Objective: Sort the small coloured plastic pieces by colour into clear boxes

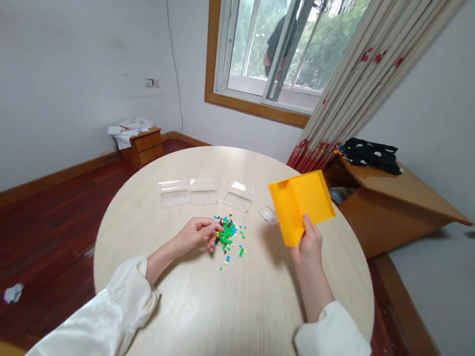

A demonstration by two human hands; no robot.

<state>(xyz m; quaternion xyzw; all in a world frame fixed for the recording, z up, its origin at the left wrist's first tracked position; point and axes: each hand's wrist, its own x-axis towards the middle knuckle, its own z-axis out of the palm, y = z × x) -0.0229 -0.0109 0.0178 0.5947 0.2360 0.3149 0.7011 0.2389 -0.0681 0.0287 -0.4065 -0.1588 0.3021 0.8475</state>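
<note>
Small plastic building bricks [227,232], mostly green with some blue, dark brown and cream, lie in a loose pile at the middle of the table. At the pile's left edge is my left hand [199,233], its index finger stretched over the bricks and the other fingers loosely bent and apart. I see nothing clearly held in it. My right hand [310,241] grips a yellow open box [311,195] by its near edge. The box is tilted and raised over the table's right side, with its inside partly facing me.
Three clear plastic boxes [174,194] stand in a row behind the pile on the round table [219,318]. A small clear piece [268,214] lies near the yellow box. Beyond the table are a small drawer cabinet [148,147], a wooden desk [399,195] and a curtain [367,62].
</note>
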